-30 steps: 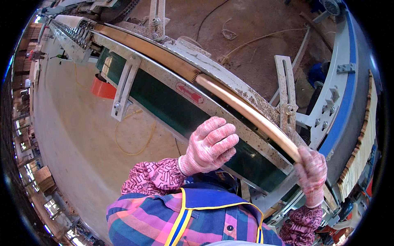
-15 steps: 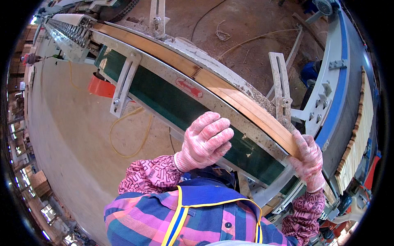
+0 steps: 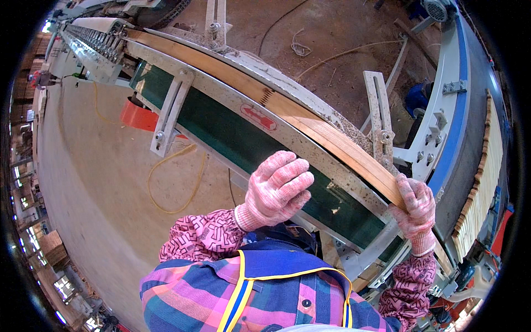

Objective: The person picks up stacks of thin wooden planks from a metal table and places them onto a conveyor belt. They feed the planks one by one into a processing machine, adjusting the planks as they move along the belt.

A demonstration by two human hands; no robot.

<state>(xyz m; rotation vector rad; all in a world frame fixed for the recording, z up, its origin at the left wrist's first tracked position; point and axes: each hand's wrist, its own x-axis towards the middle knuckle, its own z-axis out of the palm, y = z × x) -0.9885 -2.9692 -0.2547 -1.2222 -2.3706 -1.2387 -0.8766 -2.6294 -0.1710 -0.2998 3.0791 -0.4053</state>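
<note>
My right hand (image 3: 415, 207), in a pink and white knit glove, grips the near right end of a long wooden board (image 3: 318, 130), with the fingers over that end. The board lies lengthwise in a narrow metal channel and shows a zigzag finger joint partway along. In front of the channel's near rail (image 3: 221, 91), my left hand (image 3: 278, 191), gloved alike, hovers with nothing visible in it. Its fingers are loosely bent and slightly apart, away from the board. Beneath it runs a dark green belt (image 3: 215, 124).
Slotted metal brackets (image 3: 171, 113) stand along the channel. At the far left is a toothed or chain-like machine part (image 3: 97, 41). To the right, a dark conveyor (image 3: 475, 149) carries a row of wooden strips (image 3: 482, 182). A yellow cord (image 3: 177, 210) loops on the floor beside an orange part (image 3: 138, 114).
The right hand stays on the board's end and has shifted very slightly. The view has moved a little; the left hand is nearly still.
</note>
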